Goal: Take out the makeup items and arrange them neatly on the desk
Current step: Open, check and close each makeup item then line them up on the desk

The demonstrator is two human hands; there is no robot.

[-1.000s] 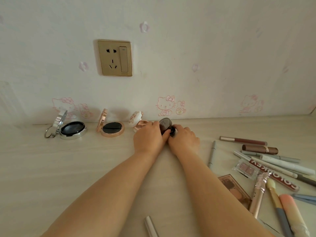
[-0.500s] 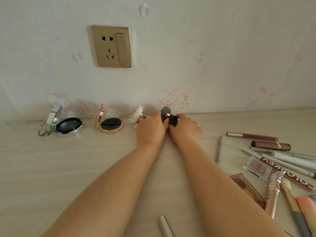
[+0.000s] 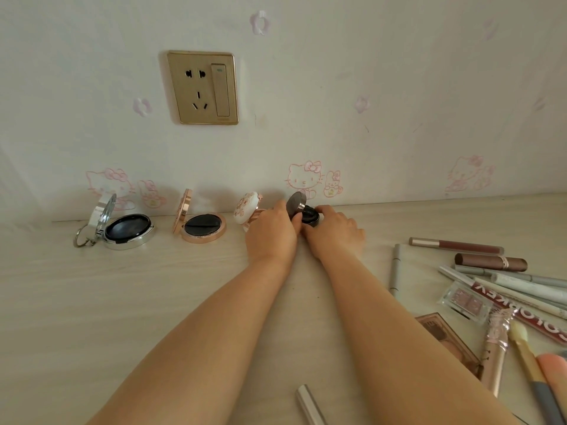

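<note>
A pale wall (image 3: pixel 368 72) with faint pink cartoon-cat and flower prints rises behind a light wood-grain desk (image 3: pixel 92 302). A gold socket plate (image 3: pixel 203 87) — outlets plus one switch — sits on the wall. Soft, even light.

Both bare forearms stretch forward, wrists close together. Left hand (image 3: pixel 271 233) and right hand (image 3: pixel 336 231) curl, fingertips nearly meeting.

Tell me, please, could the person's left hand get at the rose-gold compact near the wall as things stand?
Probably yes. The left hand is busy on the small black compact, but bare desk lies between it and the open rose-gold compact; only the white floral compact stands nearby.
</note>
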